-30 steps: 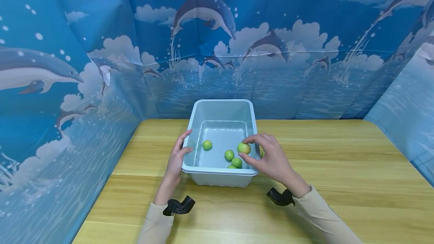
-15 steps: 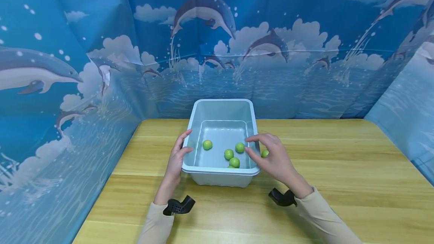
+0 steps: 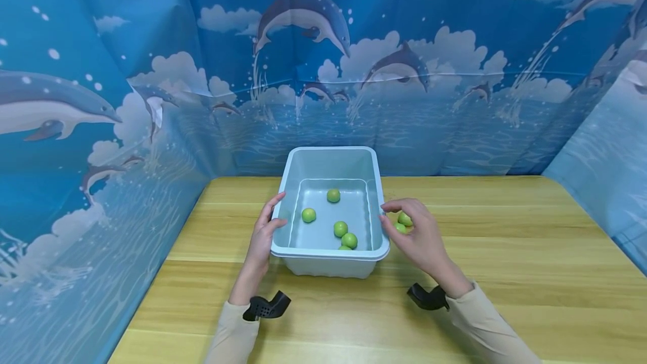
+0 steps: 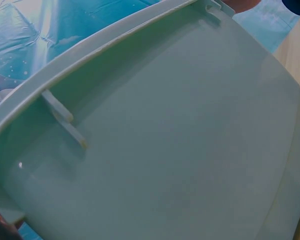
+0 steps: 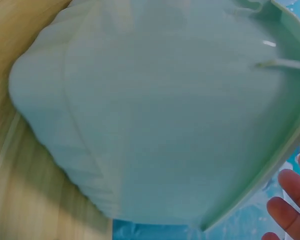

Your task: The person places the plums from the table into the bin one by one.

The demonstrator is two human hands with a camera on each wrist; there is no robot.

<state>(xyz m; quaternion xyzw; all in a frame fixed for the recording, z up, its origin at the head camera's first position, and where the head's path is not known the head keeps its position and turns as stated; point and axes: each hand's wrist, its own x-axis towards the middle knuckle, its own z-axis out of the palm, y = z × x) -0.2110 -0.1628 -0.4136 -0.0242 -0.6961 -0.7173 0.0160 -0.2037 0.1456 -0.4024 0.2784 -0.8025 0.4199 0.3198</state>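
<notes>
A pale blue-grey plastic bin (image 3: 331,253) stands on the table, with several small round green fruits inside. One fruit (image 3: 333,195) lies toward the back, another fruit (image 3: 309,215) at the left, and a cluster (image 3: 341,229) near the front. My left hand (image 3: 260,237) holds the bin's left side, thumb over the rim. Beside the right rim is my right hand (image 3: 418,239), fingers bent and thumb apart with nothing between them. Two more fruits (image 3: 405,219) show behind its thumb and fingers, right of the bin. The right wrist view shows the bin's outer wall (image 5: 155,120) with fingertips (image 5: 285,212) near its rim.
The wood-grain table (image 3: 505,263) extends to both sides of the bin. A dolphin-print cloth (image 3: 323,72) hangs right behind the table and along its sides. A black wrist mount (image 3: 267,305) sits on each forearm.
My right hand has let go of a fruit inside the bin and moved right, past the rim. That fruit has rolled toward the back. My left hand has stayed in place.
</notes>
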